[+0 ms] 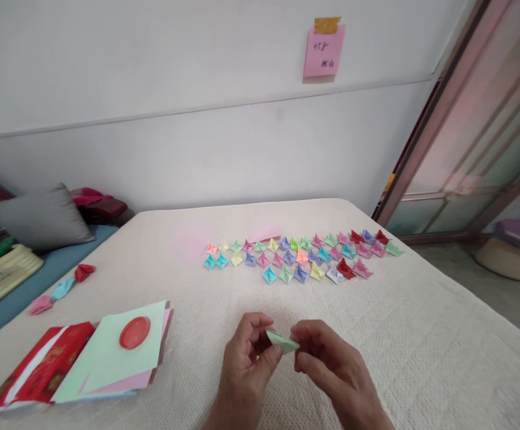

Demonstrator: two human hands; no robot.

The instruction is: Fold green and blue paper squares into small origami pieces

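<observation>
One green paper (282, 342): pinched in left hand (248, 361)
Right hand (334, 365): curled at its tip, can't tell if gripping
Folded papers (302, 257): loads, beyond

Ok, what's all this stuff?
Folded paper: 1, green, front
Paper shapes: dozens, multicoloured, in rows
Loose shapes: 3, pink, blue, red, left
Sheets: several, green and pink, left
Disc: 1, red, on sheets
Packet: 1, red, beside sheets
Cushion: 1, grey, far left
Clutter: uncountable, mixed colours, by cushion
Note: 1, pink, on white wall
Cloth: 1, cream, under sheets
Tub: 1, beige, far right
Framed panel: 1, pinkish, right
Left hand: 1, holding folded paper
Right hand: 1, beside it
</observation>
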